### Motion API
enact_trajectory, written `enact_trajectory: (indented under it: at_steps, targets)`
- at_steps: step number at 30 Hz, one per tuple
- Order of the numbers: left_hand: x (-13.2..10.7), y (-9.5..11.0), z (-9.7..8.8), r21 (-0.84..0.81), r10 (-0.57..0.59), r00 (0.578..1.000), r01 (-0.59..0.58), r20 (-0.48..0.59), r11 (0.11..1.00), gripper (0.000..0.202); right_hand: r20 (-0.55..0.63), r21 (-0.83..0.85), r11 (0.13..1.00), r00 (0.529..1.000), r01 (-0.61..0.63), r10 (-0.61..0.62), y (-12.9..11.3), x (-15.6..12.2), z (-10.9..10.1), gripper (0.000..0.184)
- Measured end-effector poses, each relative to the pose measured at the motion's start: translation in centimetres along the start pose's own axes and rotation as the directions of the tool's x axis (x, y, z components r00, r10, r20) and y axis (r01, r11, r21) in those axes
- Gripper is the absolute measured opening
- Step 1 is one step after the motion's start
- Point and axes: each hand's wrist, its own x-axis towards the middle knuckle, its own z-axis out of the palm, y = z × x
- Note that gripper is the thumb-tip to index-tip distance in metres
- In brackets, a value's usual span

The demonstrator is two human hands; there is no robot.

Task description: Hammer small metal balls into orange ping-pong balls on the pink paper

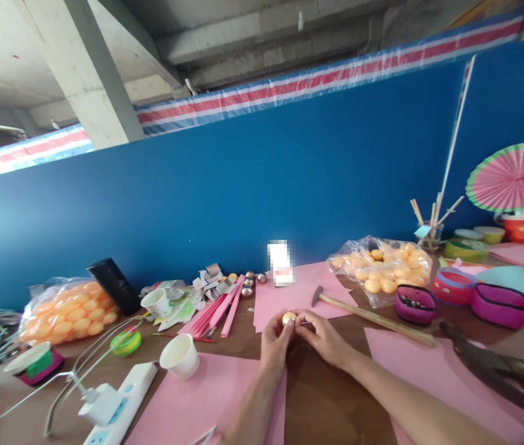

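Orange ball (288,318) is pinched between left hand (275,343) and right hand (324,340), both closed on it mid-worktop (327,395), seemingly being worked on; any next move needs a steady, gentle grip.

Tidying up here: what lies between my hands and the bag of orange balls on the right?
Head view: a hammer lies slantwise between the right hand, pinching a ball, and the bag.

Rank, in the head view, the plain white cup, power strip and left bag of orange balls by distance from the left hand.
1. Plain white cup, left of the left hand pinching a small ball.
2. Power strip, lower left.
3. Bag of orange balls, far left.
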Motion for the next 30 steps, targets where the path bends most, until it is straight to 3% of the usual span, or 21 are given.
enact_trajectory:
  at_steps: [13, 20, 30]
  targets:
    - [-0.1, 0.2, 0.2, -0.012, 0.001, 1.000, -0.001, 0.012, 1.000, 0.046, 0.008, -0.031, 0.999, 1.000, -0.027, 0.027, 0.3, 0.0, 0.1, 0.009]
    - [-0.4, 0.4, 0.4, -0.070, -0.051, 0.999, 0.051, -0.002, 0.996, 0.048, -0.137, -0.222, 0.974, 0.988, 0.040, -0.072, 1.0, 0.0, 0.1, 0.010]
    - [-0.2, -0.1, 0.2, -0.067, -0.013, 1.000, 0.011, -0.027, 0.998, 0.049, -0.200, -0.215, 0.977, 0.979, -0.013, -0.031, 0.6, 0.1, 0.0, 0.017]
